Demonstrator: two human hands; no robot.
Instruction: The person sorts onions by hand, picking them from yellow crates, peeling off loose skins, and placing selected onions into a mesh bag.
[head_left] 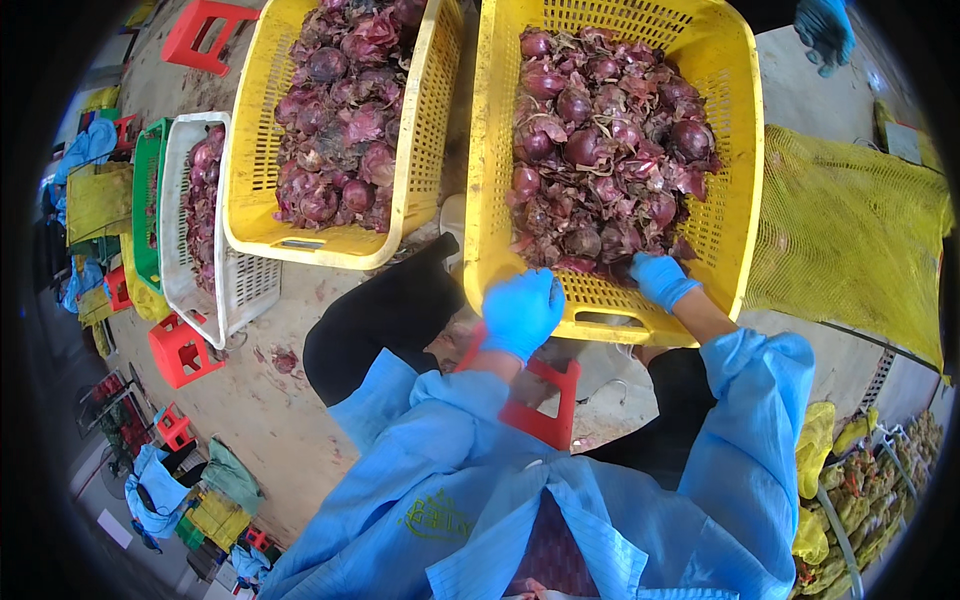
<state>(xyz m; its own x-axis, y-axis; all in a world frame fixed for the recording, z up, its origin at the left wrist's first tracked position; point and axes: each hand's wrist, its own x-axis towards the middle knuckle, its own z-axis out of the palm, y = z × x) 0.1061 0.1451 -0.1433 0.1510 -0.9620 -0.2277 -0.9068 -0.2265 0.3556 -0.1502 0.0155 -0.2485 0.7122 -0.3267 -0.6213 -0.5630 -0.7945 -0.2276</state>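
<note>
A yellow plastic basket stands right in front of me, partly filled with red onions and loose papery skins. My left hand, in a blue glove, is closed like a fist at the basket's near left corner; whatever it may hold is hidden. Just inside the near wall, my gloved right hand bends its fingers down at the edge of the onion heap. Those fingers look closed, and their tips are lost among the dark skins.
Left of it stands another yellow basket of onions, then a white basket and a green one. Red stools dot the floor. Yellow mesh lies to the right. Another person's gloved hand shows at top right.
</note>
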